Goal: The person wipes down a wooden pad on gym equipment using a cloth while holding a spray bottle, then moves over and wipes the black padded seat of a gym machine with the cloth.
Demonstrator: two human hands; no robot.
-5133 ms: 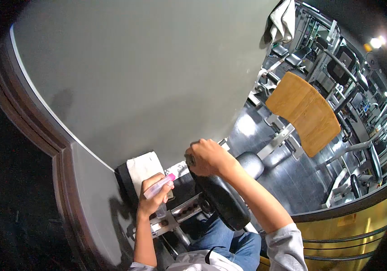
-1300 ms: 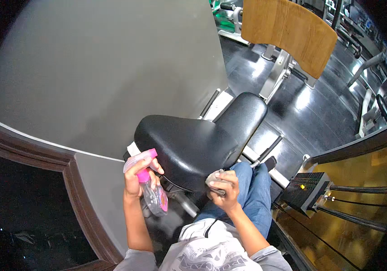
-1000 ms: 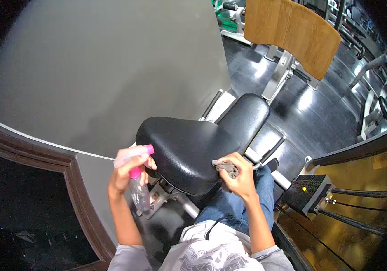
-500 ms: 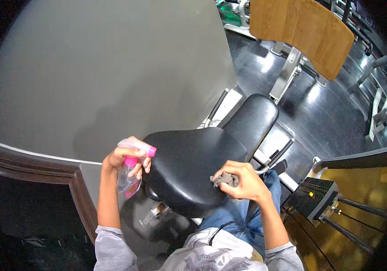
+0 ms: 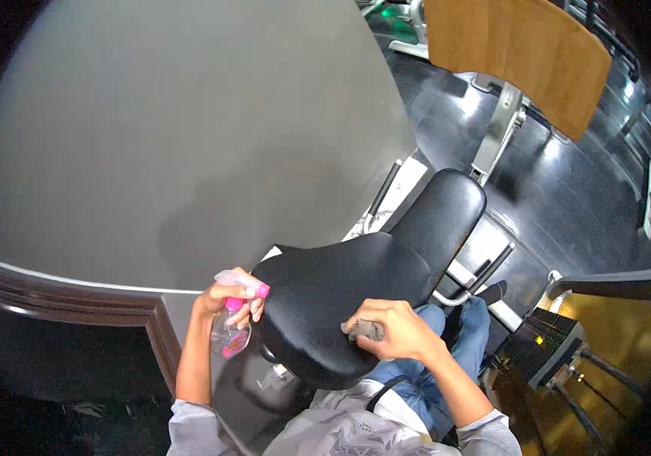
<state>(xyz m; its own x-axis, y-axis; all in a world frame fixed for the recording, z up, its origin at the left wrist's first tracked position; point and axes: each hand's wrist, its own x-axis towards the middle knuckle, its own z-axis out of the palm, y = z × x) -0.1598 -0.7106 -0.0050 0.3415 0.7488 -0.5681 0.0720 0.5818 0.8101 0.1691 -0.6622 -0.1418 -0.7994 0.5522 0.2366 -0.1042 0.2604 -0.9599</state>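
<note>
Gym with grey wall (image 5: 211,114) and dark floor (image 5: 591,190) around padded black seat (image 5: 325,281). Holding spray bottle (image 5: 230,337) just beside the seat's edge in left hand (image 5: 225,298), fingers curled round its neck. Clutching crumpled grey cloth (image 5: 367,330) in right hand (image 5: 400,329), fingers bunched, seemingly touching the seat's near half. Likely partway through wiping; hard to tell cleaned parts from those left.

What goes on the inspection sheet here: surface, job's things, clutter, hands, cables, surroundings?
Surface: seat, black, padded
Job's things: bottle, pink top; cloth, gray, bunched
Clutter: white item, mostly hidden behind seat, identity unclear
Hands: left hand grips bottle; right hand holds cloth over seat, contact unclear
Cables: thin dark line by weight stack, possibly a cable
Surroundings: gray wall, wooden panel, dark floor
</note>
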